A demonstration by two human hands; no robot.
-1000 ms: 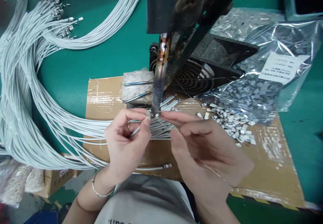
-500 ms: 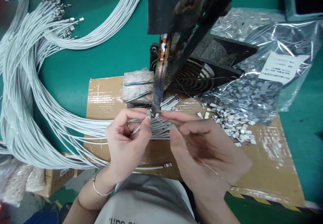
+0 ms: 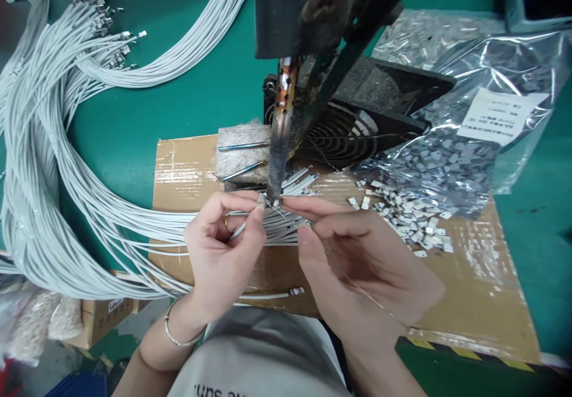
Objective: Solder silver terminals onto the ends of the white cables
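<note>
My left hand pinches the end of a thin white wire and holds it up to the tip of a fixed soldering iron. My right hand is closed in a pinch just right of the tip, holding a fine solder wire that trails back across my palm. Under both hands lies a row of white wire ends on a cardboard sheet. One finished wire with a metal terminal lies near the cardboard's front edge.
Large bundles of white wires loop over the green table at left. A heap of small metal terminals spills from a clear bag at right. A black fan stands behind the iron. A cleaning pad holds spare tips.
Almost nothing has changed: both hands keep their pinch at the iron's tip, with only a slight shift of the view.
</note>
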